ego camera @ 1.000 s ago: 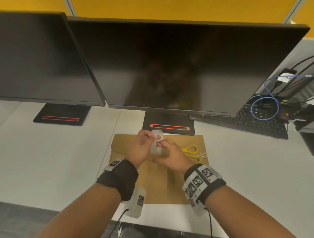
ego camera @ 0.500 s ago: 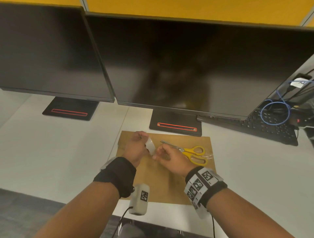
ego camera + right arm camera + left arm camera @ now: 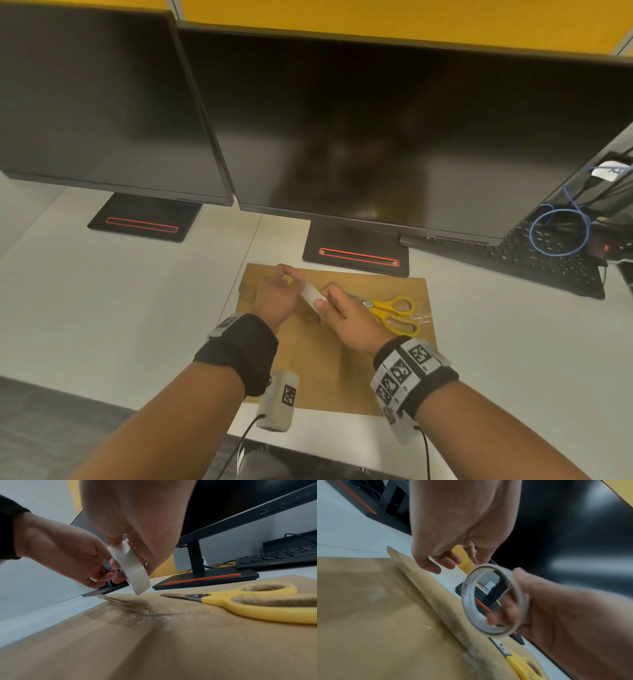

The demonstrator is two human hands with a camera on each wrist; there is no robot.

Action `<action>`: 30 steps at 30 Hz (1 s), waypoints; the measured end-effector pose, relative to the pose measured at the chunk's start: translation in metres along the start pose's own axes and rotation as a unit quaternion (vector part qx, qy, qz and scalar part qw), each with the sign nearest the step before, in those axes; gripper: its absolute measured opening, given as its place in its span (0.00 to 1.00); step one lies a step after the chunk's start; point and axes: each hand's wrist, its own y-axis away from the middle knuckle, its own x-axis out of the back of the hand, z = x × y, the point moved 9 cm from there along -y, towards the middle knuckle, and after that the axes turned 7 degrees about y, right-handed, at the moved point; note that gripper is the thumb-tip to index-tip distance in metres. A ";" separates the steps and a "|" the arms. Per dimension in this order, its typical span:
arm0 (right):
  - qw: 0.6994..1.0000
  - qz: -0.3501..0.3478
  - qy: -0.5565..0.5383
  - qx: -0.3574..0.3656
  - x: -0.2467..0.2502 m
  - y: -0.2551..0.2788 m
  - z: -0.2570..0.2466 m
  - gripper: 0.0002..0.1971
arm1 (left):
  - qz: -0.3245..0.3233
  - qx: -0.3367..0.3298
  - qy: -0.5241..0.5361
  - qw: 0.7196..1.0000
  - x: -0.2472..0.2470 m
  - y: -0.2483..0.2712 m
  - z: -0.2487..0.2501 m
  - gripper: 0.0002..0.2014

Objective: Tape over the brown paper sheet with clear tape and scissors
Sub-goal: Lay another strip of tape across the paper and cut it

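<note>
The brown paper sheet [image 3: 308, 370] lies flat on the white desk [image 3: 120, 308]. Both hands hover just above its far half with the clear tape roll [image 3: 310, 293] between them. My right hand [image 3: 322, 301] grips the roll, with fingers through its hole [image 3: 506, 608]. My left hand [image 3: 291, 281] has curled fingers, and its fingertips [image 3: 477, 559] pick at the roll's upper rim [image 3: 488, 565]. The roll [image 3: 132, 566] is tilted, its low edge just off the paper [image 3: 154, 642]. Yellow-handled scissors [image 3: 394, 313] lie shut on the sheet to the right.
Old clear tape strips [image 3: 130, 605] stick to the sheet's far left edge. Two dark monitors [image 3: 376, 137] stand behind on black bases [image 3: 356, 250]. A black keyboard [image 3: 548, 263] and a blue cable coil [image 3: 558, 229] sit at the far right.
Both hands have come down closer to the paper with the roll, which now tilts more. The right hand has shifted off the scissors, so the blades show.
</note>
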 end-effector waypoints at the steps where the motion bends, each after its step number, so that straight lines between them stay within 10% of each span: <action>1: 1.000 0.006 -0.001 -0.001 0.001 0.000 -0.001 0.08 | 0.006 -0.006 -0.001 1.000 0.003 0.001 0.001 0.09; 15: 0.991 -0.013 0.110 -0.076 0.013 -0.021 0.001 0.25 | 0.142 -0.107 0.007 0.984 0.036 0.004 -0.001 0.12; 20: 0.995 -0.077 0.054 -0.037 0.011 -0.019 0.004 0.20 | 0.106 -0.033 0.009 0.994 0.064 -0.010 -0.008 0.07; 25: 0.998 -0.057 0.029 -0.017 0.009 -0.019 -0.001 0.20 | 0.074 0.004 -0.026 0.997 0.067 -0.017 -0.027 0.27; 30: 0.983 -0.041 0.172 -0.055 0.006 -0.022 0.003 0.20 | 0.128 -0.014 -0.046 0.991 0.080 -0.020 -0.026 0.08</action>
